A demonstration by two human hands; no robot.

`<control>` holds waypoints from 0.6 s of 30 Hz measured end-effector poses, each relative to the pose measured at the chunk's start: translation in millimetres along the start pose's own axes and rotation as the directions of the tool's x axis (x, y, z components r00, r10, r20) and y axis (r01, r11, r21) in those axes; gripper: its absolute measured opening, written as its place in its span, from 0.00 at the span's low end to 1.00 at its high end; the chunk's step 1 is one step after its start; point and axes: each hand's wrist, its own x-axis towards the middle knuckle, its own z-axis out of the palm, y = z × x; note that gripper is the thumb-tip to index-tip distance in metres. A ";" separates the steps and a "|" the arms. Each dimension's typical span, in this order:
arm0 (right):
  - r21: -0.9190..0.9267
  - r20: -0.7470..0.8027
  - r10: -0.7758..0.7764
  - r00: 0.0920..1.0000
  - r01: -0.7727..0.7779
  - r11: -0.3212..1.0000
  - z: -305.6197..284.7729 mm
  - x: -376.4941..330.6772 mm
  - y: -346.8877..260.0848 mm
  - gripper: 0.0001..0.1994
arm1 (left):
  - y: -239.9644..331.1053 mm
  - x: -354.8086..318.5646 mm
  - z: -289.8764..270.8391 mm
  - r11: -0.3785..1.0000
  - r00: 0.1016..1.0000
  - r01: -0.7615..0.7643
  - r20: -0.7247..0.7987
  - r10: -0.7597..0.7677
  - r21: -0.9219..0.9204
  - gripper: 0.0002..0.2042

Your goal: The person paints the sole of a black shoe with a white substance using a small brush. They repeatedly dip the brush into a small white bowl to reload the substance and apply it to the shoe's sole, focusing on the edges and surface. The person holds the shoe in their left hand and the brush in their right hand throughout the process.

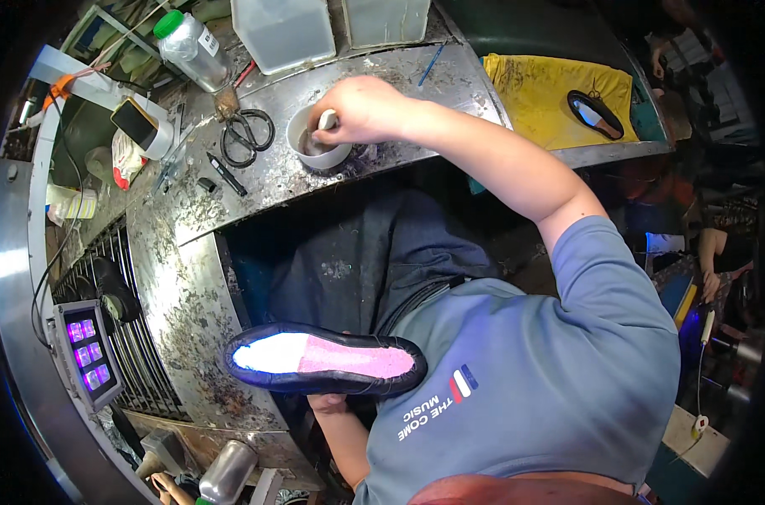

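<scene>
My right hand [361, 109] is closed round a short tool with a pale, rounded handle end [328, 119], over a white bowl [328, 158] on the worn metal bench. The tool's lower end is down in the bowl, and its working tip cannot be made out. Low in front of my body, my left hand [328, 403] grips a black shoe [386, 385] from beneath, most of its fingers hidden. The shoe lies bottom up, its toe to the left. Its underside is brightly lit white at the toe half and speckled pink at the heel half.
Black scissors [246, 139], a black marker [226, 174] and a green-lidded jar [193, 52] stand or lie left of the bowl. Two pale bins [283, 34] are behind. Another shoe [595, 114] rests on yellow cloth [534, 101]. A purple-lit lamp [89, 353] stands left, near a metal grille [134, 324].
</scene>
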 end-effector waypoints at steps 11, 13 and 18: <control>0.111 -0.314 -0.122 0.942 0.164 0.980 -30.9 -6.0 -23.6 0.12 | 0.9 -24.6 3.3 0.977 0.946 -0.185 -0.252 0.206 0.105 0.44; 0.084 -0.309 -0.136 0.941 0.169 0.982 -23.4 -11.7 -16.6 0.12 | 10.2 -13.4 17.6 0.962 0.935 -0.151 -0.284 0.214 0.227 0.42; 0.156 -0.229 -0.028 0.973 0.065 0.986 -28.2 -17.6 -14.6 0.11 | 25.5 -2.4 34.3 0.476 0.914 -0.232 0.022 0.406 0.848 0.32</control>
